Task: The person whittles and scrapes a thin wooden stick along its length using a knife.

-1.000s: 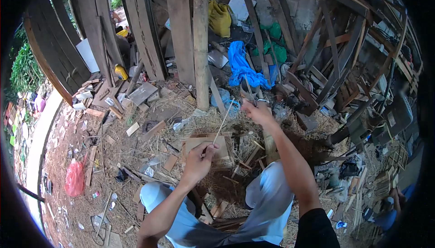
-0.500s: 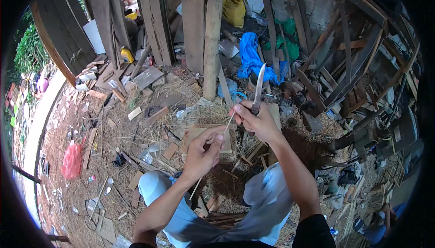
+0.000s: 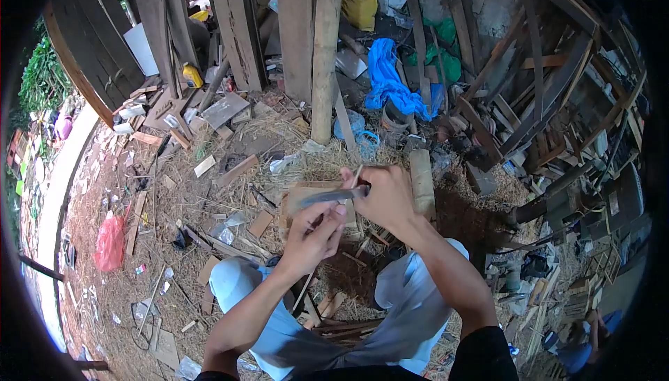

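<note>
My left hand [image 3: 312, 238] is closed around a thin wooden stick [image 3: 304, 292], which slants down between my knees. Its upper end rises between my two hands. In my right hand [image 3: 389, 198] is a knife [image 3: 326, 197], gripped by its handle. The blade points left and lies across the stick, just above my left fingertips; motion blurs it slightly. Whether my right fingers also pinch the stick's top cannot be made out. Below the hands sits a flat wooden block [image 3: 297, 207] on the ground.
A wooden post [image 3: 326, 53] stands ahead, with a blue plastic sheet [image 3: 385, 78] to its right. A red plastic bag [image 3: 109, 243] lies at left among wood scraps and straw. Planks [image 3: 536, 67] lean at right. Another person's arm [image 3: 594, 332] shows at lower right.
The knife has swung from pointing upright to pointing left, its blade now across the stick. My right hand has turned inward; my left hand stays nearly in place.
</note>
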Action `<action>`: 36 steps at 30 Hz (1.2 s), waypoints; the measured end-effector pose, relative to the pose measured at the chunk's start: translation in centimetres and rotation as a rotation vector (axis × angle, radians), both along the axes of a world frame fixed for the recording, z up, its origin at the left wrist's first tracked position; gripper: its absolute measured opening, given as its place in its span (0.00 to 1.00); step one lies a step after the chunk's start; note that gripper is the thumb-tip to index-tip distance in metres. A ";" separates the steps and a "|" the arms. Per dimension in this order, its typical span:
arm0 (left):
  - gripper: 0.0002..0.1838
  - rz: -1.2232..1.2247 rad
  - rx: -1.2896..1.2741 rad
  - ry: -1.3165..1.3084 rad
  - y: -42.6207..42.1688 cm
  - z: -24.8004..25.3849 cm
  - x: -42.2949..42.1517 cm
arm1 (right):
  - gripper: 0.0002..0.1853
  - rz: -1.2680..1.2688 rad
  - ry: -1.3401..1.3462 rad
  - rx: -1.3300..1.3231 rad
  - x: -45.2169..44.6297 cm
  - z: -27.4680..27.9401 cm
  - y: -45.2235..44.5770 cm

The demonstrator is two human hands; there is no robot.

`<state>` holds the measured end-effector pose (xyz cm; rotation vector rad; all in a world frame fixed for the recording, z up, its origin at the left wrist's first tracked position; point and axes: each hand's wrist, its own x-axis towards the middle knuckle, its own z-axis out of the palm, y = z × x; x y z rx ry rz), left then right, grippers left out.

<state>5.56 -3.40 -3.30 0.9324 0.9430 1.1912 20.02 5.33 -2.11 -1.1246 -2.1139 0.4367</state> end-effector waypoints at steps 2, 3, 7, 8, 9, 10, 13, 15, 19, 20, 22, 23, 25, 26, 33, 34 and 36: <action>0.21 -0.052 -0.016 -0.017 -0.1 0.0 0.1 | 0.09 -0.124 -0.156 0.121 0.0 0.1 0.0; 0.21 -0.048 -0.009 -0.047 -0.2 0.1 0.2 | 0.09 -0.126 -0.157 0.121 0.2 0.4 0.2; 0.22 -0.057 0.016 -0.017 -0.4 0.6 0.3 | 0.08 -0.174 -0.232 -0.048 0.8 0.8 0.5; 0.22 -0.054 0.020 -0.017 -0.4 0.5 0.4 | 0.08 -0.161 -0.271 -0.055 0.8 0.7 0.5; 0.22 -0.052 0.046 0.000 -0.5 0.3 0.5 | 0.08 -0.157 -0.270 -0.051 0.8 0.8 0.6; 0.22 -0.049 0.069 0.018 -0.6 0.0 0.5 | 0.08 -0.140 -0.255 -0.046 0.9 0.9 0.6; 0.22 -0.063 0.049 -0.007 0.0 -0.3 0.3 | 0.09 -0.168 -0.271 -0.073 1.0 0.7 1.1; 0.22 -0.067 -0.003 -0.075 0.4 0.1 0.4 | 0.09 -0.211 -0.299 -0.095 1.1 0.5 1.9; 0.23 -0.022 -0.031 -0.163 0.9 1.6 -0.4 | 0.09 -0.304 -0.236 0.032 2.2 -0.1 3.6; 0.23 -0.026 -0.026 -0.159 0.8 1.7 -0.4 | 0.09 -0.377 -0.260 0.082 2.6 -0.4 4.1; 0.23 -0.021 -0.060 -0.183 0.9 1.7 -0.6 | 0.09 -0.390 -0.266 0.063 2.8 -0.6 4.5; 0.24 -0.008 -0.074 -0.187 1.1 1.5 -0.6 | 0.09 -0.390 -0.262 0.083 2.7 -0.6 4.2; 0.23 0.000 -0.048 -0.166 1.0 1.5 -0.6 | 0.09 -0.389 -0.265 0.110 2.3 -0.6 3.3; 0.23 0.011 -0.022 -0.136 1.1 1.5 -0.6 | 0.09 -0.335 -0.276 0.047 1.7 -0.6 2.7; 0.23 -0.094 -0.096 -0.186 -0.1 0.9 0.0 | 0.13 -0.540 -0.250 -0.117 1.3 0.6 4.5; 0.22 -0.142 -0.062 -0.135 -0.5 0.7 0.4 | 0.13 -0.544 -0.251 -0.118 2.6 0.0 5.8; 0.22 -0.206 -0.022 -0.078 -0.3 0.7 0.5 | 0.19 -0.593 -0.141 -0.050 4.7 -0.9 7.5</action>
